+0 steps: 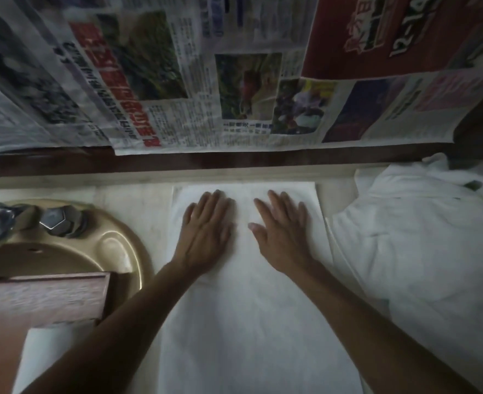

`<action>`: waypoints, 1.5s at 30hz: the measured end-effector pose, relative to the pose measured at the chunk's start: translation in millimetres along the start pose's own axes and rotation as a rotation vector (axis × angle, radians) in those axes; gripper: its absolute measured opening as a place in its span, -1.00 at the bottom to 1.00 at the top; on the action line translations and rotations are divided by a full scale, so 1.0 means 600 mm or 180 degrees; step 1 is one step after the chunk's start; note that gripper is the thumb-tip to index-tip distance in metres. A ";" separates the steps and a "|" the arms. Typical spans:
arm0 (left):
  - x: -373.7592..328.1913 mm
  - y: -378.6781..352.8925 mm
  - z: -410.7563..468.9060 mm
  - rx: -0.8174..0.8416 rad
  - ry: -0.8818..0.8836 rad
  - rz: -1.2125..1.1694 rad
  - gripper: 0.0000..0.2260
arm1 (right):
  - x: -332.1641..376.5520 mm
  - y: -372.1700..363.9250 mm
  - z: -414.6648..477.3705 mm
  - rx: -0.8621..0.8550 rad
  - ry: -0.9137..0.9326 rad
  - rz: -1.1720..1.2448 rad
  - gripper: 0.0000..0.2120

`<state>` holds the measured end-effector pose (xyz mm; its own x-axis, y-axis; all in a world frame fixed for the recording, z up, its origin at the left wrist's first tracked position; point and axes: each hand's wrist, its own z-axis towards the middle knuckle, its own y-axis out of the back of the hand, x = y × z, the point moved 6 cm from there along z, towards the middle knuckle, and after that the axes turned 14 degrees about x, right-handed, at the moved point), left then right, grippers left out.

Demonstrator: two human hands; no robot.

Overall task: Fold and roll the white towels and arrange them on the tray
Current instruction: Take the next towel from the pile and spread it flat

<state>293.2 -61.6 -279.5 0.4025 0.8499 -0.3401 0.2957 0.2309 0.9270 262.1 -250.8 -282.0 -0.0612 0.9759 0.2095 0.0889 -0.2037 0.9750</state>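
Flat white terry towel (248, 322): laid out as a long strip on the pale counter, running from the near edge to the back ledge. Far edge is straight and square. A second layer edge shows along the right side, so it looks folded lengthwise. Surface is mostly smooth, with faint creases mid-length. Left hand (206, 231) and right hand (283, 231) lie palm-down on its far end, fingers straight.

Crumpled heap of white towels (419, 237): unfolded and bunched, on the right, butting against the strip's right edge.

Brown rectangular wooden tray (41, 300): on the left, well apart from the heap, with a low raised rim. It is blurred.
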 end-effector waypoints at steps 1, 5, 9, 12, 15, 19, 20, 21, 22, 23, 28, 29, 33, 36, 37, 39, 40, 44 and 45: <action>0.024 -0.005 0.000 0.0094 0.0100 0.0052 -0.45 | -0.016 -0.006 0.004 0.0133 0.0014 -0.0129 -0.45; 0.123 0.014 -0.015 0.0083 0.0554 0.0127 -0.44 | -0.130 0.009 0.022 0.0433 -0.0266 -0.0390 -0.41; 0.111 0.029 -0.020 0.0067 0.0765 0.0350 -0.40 | -0.124 0.040 0.003 0.0218 -0.0419 -0.0071 -0.35; 0.020 0.018 -0.047 -0.0113 0.0633 0.0161 -0.41 | -0.030 0.033 -0.057 -0.0055 -0.0246 0.0213 -0.43; -0.062 -0.036 -0.103 0.0153 0.0088 0.0084 -0.45 | 0.033 -0.008 -0.122 0.0155 0.0224 -0.0062 -0.47; 0.029 -0.037 -0.149 0.0050 0.0412 0.0039 -0.46 | -0.075 0.003 -0.134 -0.0054 -0.0050 -0.0368 -0.51; 0.043 -0.029 -0.159 0.0022 0.0484 0.0012 -0.46 | -0.110 0.018 -0.140 -0.0183 -0.0234 -0.0371 -0.51; 0.042 -0.024 -0.167 0.0033 0.0479 -0.0035 -0.45 | -0.134 0.033 -0.149 -0.0283 -0.0388 -0.0303 -0.50; 0.022 -0.021 -0.176 0.0014 0.0410 -0.0119 -0.45 | -0.140 0.043 -0.163 -0.0337 -0.0479 -0.0190 -0.48; -0.011 -0.019 -0.185 -0.0065 0.0308 -0.0226 -0.44 | -0.124 0.050 -0.178 -0.0412 -0.0492 -0.0084 -0.48; -0.143 -0.085 -0.245 0.0053 -0.0087 -0.0371 -0.46 | 0.067 -0.021 -0.293 0.0156 0.0212 0.0016 -0.49; -0.136 -0.094 -0.258 0.0086 -0.0071 -0.0278 -0.47 | 0.069 -0.031 -0.308 0.0197 0.0305 -0.0034 -0.49; -0.064 -0.088 -0.302 -0.0003 0.0068 0.0102 -0.48 | -0.047 -0.016 -0.318 -0.0019 -0.0129 -0.0015 -0.52; -0.023 -0.069 -0.348 -0.0124 0.0451 0.0090 -0.45 | -0.120 0.006 -0.339 -0.0195 -0.0445 0.0074 -0.51; -0.029 -0.066 -0.361 -0.0193 0.0550 0.0022 -0.44 | -0.112 0.011 -0.350 -0.0239 -0.0498 0.0131 -0.50; -0.082 -0.071 -0.386 -0.0292 0.0471 -0.0147 -0.43 | -0.045 0.006 -0.383 -0.0274 -0.0452 0.0284 -0.48; -0.119 -0.085 -0.396 -0.0240 0.0304 -0.0258 -0.43 | 0.003 -0.007 -0.404 -0.0159 -0.0303 0.0357 -0.48; -0.169 -0.143 -0.459 0.0101 0.0040 -0.0296 -0.47 | 0.079 -0.050 -0.484 0.0226 0.0359 0.0204 -0.50; -0.145 -0.142 -0.479 0.0065 0.0138 -0.0230 -0.47 | 0.049 -0.047 -0.492 0.0193 0.0276 0.0228 -0.51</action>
<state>-15.7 -19.2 -283.2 0.3417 0.8513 -0.3983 0.3405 0.2829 0.8967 -35.5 -239.4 -281.2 -0.1380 0.9481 0.2866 0.1559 -0.2650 0.9516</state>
